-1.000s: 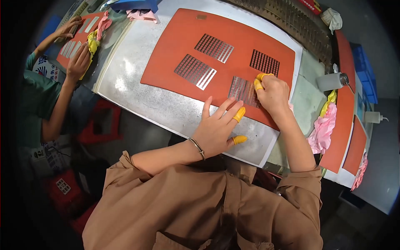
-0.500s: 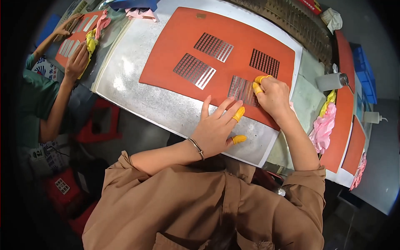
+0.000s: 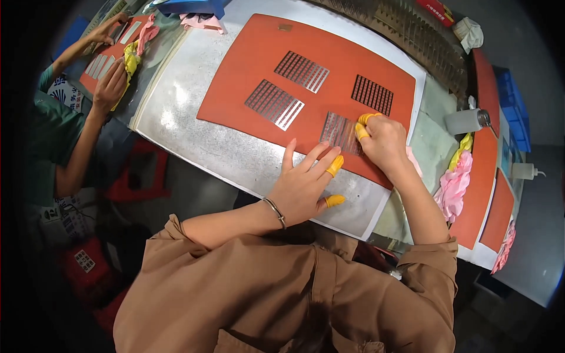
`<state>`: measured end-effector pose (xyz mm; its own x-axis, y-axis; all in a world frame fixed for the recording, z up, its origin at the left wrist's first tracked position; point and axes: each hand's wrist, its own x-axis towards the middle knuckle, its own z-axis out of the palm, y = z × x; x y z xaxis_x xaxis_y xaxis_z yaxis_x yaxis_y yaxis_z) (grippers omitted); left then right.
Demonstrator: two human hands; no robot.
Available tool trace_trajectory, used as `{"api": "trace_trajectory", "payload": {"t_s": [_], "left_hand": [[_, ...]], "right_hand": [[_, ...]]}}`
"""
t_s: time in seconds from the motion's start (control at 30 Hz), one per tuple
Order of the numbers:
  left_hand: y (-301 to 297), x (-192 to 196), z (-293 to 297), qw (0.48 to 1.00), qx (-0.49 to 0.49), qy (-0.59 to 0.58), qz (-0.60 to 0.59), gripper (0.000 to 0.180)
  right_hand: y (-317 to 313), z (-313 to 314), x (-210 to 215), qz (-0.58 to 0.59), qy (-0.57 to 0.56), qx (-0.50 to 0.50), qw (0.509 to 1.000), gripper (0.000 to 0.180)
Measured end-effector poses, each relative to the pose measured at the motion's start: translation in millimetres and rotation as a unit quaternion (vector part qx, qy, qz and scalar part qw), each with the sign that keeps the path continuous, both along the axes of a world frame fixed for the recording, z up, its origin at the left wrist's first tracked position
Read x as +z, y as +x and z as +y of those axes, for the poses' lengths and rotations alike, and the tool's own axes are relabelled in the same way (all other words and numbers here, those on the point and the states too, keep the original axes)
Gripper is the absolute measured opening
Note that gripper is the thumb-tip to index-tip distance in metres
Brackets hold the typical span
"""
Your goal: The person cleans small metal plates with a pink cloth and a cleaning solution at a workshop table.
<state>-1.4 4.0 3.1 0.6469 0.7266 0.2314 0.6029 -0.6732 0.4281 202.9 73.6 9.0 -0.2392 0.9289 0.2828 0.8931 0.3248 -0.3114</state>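
Four plates [image 3: 275, 105] on mat [image 3: 235, 76], mat on worktop [image 3: 200, 144]; bottle [image 3: 464, 121] to the right (cloth [image 3: 453, 189] nearer); second mat [image 3: 118, 49] at far left.

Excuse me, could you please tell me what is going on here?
A person is working at a table with both bare hands, yellow covers on some fingertips. The right hand is curled over the right side of a dark slotted plate on an orange mat; the left hand lies spread by its near edge. Three similar plates lie farther back on the mat. At left, a co-worker's hands are over a smaller mat.
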Motion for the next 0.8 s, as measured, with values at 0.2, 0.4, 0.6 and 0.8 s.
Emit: {"api": "trace_trajectory", "payload": {"t_s": [0.2, 0.4, 0.6, 0.8], "left_hand": [[2.1, -0.4, -0.9, 1.0, 0.01, 0.007, -0.026, 0.054], [2.9, -1.5, -1.4, 1.0, 0.014, 0.003, -0.019, 0.054], [0.8, 0.1, -2.4, 1.0, 0.015, 0.019, 0.001, 0.053], [1.7, -1.2, -2.3, 1.0, 0.011, 0.01, 0.005, 0.055]], "right_hand": [[-4.1, -4.8, 5.5, -0.012, -0.004, -0.007, 1.0, 0.017], [-6.1, -28.0, -3.3, 0.043, -0.032, 0.013, 0.998, 0.009], [-5.6, -6.0, 4.4, 0.004, -0.017, -0.011, 1.0, 0.011], [-13.6, -56.5, 7.4, 0.048, -0.038, 0.018, 0.998, 0.009]]}}
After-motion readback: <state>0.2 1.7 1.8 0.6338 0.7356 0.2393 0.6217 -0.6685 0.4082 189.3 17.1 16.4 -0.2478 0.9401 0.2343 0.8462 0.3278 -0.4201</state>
